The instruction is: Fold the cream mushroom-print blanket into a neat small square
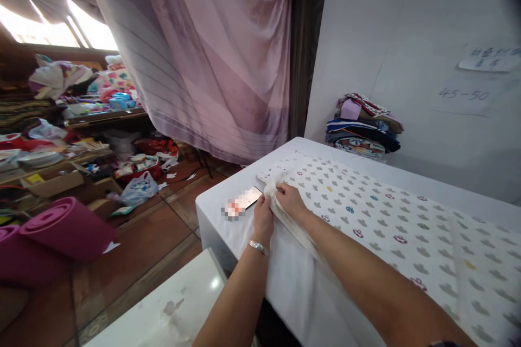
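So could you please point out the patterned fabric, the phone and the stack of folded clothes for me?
patterned fabric (pixel 391 227), head view, on its flat printed middle.
phone (pixel 244 202), head view, on the middle of its screen.
stack of folded clothes (pixel 363 129), head view, on the middle of the pile.

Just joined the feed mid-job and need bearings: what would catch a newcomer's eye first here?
First, the two hands at centre: the left hand and right hand both pinch the bunched edge of a white patterned cloth spread over the white table. Beside them lies a phone. Behind hangs a big pink curtain, with a stack of folded fabrics by the wall.
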Demonstrator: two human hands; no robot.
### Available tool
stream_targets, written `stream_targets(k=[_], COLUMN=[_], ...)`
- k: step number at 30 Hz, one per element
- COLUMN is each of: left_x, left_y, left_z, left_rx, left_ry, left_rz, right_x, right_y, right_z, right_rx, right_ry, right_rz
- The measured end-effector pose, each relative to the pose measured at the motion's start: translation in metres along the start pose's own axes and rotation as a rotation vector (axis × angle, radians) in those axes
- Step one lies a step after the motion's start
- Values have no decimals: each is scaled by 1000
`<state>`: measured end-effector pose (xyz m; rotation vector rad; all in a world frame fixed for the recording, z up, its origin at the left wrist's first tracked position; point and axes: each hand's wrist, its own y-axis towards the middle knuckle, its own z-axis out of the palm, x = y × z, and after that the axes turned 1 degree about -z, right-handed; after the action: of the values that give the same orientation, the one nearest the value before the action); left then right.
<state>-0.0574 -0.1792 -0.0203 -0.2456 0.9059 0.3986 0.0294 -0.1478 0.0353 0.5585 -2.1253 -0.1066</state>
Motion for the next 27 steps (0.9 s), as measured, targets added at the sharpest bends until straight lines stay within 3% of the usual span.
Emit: stream_targets(k=[6, 14, 22, 27], left_x=[-6, -11, -7, -3], left_y=[-4, -9, -7, -4], left_z=[5, 6, 3, 0], left_rx=[-20, -17, -1, -73], left_ry=[17, 41, 30, 128], left_rz=[11, 12, 40, 46], right_x=[4, 3, -3, -9], right_y=[-2, -8, -7, -7], right_z=[7, 10, 13, 16], right_rx=[128, 116, 134, 162], right_ry=[-35, -37, -96, -55], right_rz=[-87, -70, -192, -160])
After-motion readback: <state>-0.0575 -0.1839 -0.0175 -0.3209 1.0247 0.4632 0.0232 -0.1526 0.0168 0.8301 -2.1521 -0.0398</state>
